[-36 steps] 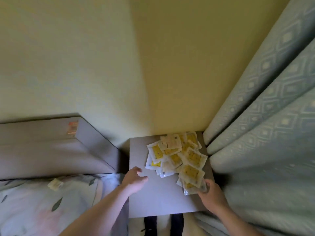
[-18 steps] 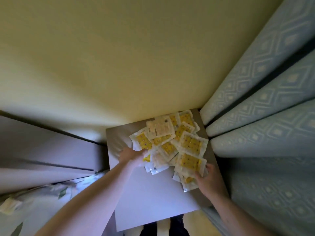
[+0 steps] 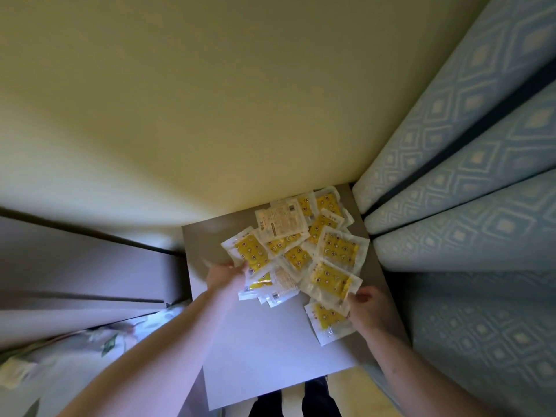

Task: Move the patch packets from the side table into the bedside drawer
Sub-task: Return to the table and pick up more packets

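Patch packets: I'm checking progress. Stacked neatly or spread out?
Spread out: the patch packets overlap loosely across the side table, some face-down.

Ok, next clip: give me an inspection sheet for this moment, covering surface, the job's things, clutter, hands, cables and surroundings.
Surface: grey side table, near half bare.
Job's things: patch packets, yellow in clear wrappers, in an overlapping pile on the far half of the table; a few lie printed side up. The bedside drawer is not in view.
Clutter: nothing seen on the table besides the packets.
Hands: left hand is at the pile's left edge, blurred, grip unclear; right hand is at the pile's right edge, fingers curled on a packet's rim.
Cables: nothing seen.
Surroundings: pale yellow wall behind, blue patterned curtain on the right, floral bedding on the left.
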{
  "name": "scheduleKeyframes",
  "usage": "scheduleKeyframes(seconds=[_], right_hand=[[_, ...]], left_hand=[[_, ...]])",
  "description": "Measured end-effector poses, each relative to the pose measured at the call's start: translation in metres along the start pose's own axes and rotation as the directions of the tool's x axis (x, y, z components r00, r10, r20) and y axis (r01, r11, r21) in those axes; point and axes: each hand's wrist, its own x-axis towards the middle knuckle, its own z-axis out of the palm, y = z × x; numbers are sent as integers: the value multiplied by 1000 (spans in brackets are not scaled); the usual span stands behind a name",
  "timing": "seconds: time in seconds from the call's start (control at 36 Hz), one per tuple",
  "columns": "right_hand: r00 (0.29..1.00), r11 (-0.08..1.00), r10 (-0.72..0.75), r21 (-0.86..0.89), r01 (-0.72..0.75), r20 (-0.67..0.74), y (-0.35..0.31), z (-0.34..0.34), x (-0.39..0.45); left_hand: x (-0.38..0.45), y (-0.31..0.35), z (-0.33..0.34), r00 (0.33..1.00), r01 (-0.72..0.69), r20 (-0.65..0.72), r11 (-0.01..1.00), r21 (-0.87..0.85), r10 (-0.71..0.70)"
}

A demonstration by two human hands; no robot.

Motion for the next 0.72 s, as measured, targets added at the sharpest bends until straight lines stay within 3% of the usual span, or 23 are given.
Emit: scheduleKeyframes(seconds=[0.17,0.31,0.53,0.72], right_hand=[[993,992,-98,89,93,63,26,-9,-4],[996,958,-86,271,93,-37,43,-24,-29],[997,996,-55,65,59,-57,63,-5,-23],[997,987,72,139,-77,41,54,18,-22]], left_hand=[[-16,-38,-31,993,-110,-43,993,39,111],[-40,-65,-58,974,-227,-19,973,-31,226],[-54,-103,-63,973,-224,51,974,-13,224],[-58,-112,-43,957,-267,113,963,-20,268]])
